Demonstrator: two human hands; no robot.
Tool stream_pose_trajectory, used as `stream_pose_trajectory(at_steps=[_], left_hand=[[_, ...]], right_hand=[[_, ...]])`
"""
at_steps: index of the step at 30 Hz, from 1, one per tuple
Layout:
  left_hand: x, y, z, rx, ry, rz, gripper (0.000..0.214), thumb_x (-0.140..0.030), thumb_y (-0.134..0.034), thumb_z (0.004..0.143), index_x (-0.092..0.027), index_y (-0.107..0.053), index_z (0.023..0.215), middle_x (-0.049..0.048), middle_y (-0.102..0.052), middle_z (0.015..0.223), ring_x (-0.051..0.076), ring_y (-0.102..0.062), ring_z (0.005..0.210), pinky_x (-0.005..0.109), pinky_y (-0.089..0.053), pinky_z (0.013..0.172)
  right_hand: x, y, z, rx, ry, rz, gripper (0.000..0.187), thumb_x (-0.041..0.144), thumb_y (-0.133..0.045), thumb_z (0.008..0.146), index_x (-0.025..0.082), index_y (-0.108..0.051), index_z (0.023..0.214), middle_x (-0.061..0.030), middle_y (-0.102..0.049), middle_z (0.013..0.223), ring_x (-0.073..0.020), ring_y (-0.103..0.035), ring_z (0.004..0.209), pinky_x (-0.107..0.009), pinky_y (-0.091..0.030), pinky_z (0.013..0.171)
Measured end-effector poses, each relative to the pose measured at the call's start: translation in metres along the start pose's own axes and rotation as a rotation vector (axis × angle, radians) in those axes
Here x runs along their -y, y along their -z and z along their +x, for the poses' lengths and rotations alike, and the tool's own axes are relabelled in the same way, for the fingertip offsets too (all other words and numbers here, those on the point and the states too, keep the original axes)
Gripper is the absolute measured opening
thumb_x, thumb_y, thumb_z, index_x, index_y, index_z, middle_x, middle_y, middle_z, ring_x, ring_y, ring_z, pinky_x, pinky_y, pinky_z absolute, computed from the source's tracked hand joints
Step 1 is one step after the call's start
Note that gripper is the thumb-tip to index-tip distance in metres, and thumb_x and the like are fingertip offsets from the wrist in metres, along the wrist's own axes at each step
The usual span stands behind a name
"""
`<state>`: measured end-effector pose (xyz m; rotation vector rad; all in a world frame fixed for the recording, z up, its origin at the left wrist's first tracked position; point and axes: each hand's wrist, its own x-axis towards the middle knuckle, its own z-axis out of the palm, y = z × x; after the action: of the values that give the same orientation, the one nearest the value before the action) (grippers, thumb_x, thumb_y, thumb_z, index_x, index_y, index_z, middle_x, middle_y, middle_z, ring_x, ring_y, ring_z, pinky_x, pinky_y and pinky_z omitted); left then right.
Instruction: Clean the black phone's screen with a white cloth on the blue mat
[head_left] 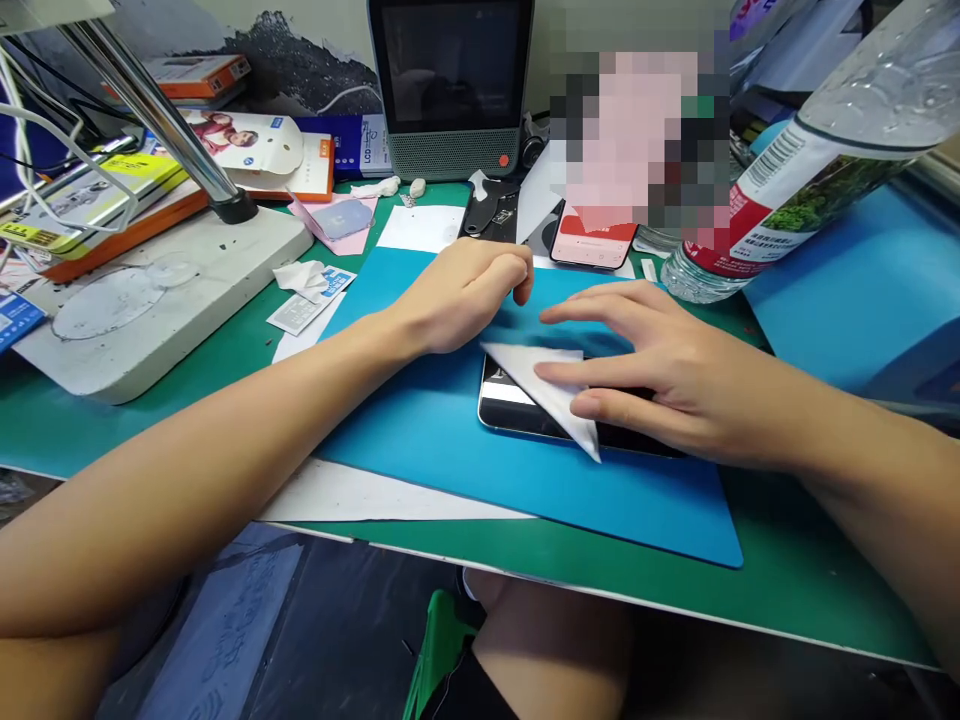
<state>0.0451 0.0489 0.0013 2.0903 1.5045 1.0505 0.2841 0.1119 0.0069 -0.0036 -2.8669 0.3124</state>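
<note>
A dark smartphone [510, 412] lies flat on the blue mat, its screen reflecting a bright white band. Across it rests a white folded wipe [559, 385], bent to a pointed triangle. My right hand [667, 365] is over the phone's right part, its lower fingertips on the wipe and the upper finger lifted off. My left hand [476, 290] is curled closed above the mat, just beyond the phone's left end and apart from it. Its inner fingers are hidden, so I cannot tell what is in them. The phone's right end is mostly covered by my right hand.
A leaning water bottle [799, 190] stands at right. Behind are a second phone [596, 240], a black tool [493, 210] and a smart display [454, 80]. The lamp base [172, 300] and stacked boxes [97, 200] are at left. The blue mat [420, 440] covers part of the green table [810, 590].
</note>
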Motion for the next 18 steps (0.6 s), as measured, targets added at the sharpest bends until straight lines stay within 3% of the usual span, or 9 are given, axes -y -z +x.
stream_pose_trajectory(at_steps=[4,8,11,14,18], left_hand=[[0.001,-0.002,0.001,-0.020,0.011,-0.006,0.035,-0.021,-0.032,0.092,-0.018,-0.059,0.070,0.0033,-0.056,0.068,0.019,-0.053,0.070,0.033,-0.037,0.070],[0.000,-0.003,0.002,-0.058,0.017,-0.017,0.035,-0.022,-0.032,0.092,-0.018,-0.059,0.070,0.0036,-0.058,0.069,0.019,-0.053,0.070,0.033,-0.038,0.070],[-0.001,-0.003,0.002,-0.055,0.026,-0.026,0.033,-0.023,-0.033,0.091,-0.018,-0.058,0.070,0.0034,-0.058,0.069,0.019,-0.053,0.070,0.033,-0.036,0.069],[-0.001,-0.004,0.002,-0.036,0.032,-0.034,0.032,-0.023,-0.033,0.090,-0.018,-0.057,0.069,0.0032,-0.059,0.069,0.019,-0.053,0.070,0.033,-0.035,0.068],[0.001,-0.005,0.002,-0.034,0.029,-0.035,0.034,-0.024,-0.033,0.091,-0.018,-0.059,0.070,0.0029,-0.060,0.070,0.019,-0.053,0.070,0.033,-0.035,0.069]], right_hand=[[0.010,-0.009,0.008,-0.001,-0.011,-0.044,0.053,0.053,-0.050,0.103,0.016,-0.069,0.135,-0.0233,-0.055,0.146,-0.0402,-0.048,0.135,-0.062,-0.044,0.108],[0.016,-0.007,0.010,0.031,0.083,0.015,0.044,0.048,-0.052,0.103,0.021,-0.072,0.131,-0.0183,-0.056,0.148,-0.0363,-0.045,0.140,-0.057,-0.044,0.111],[0.009,-0.002,0.005,-0.015,-0.005,-0.015,0.036,0.040,-0.051,0.104,0.024,-0.077,0.122,-0.0171,-0.059,0.145,-0.0364,-0.048,0.137,-0.058,-0.045,0.110],[0.009,-0.002,0.005,-0.029,-0.098,-0.023,0.038,0.040,-0.050,0.105,0.021,-0.075,0.126,-0.0202,-0.057,0.144,-0.0371,-0.049,0.136,-0.060,-0.045,0.109],[0.023,-0.005,0.012,0.031,-0.033,0.076,0.040,0.044,-0.052,0.104,0.020,-0.074,0.128,-0.0203,-0.056,0.147,-0.0347,-0.046,0.140,-0.055,-0.044,0.113]])
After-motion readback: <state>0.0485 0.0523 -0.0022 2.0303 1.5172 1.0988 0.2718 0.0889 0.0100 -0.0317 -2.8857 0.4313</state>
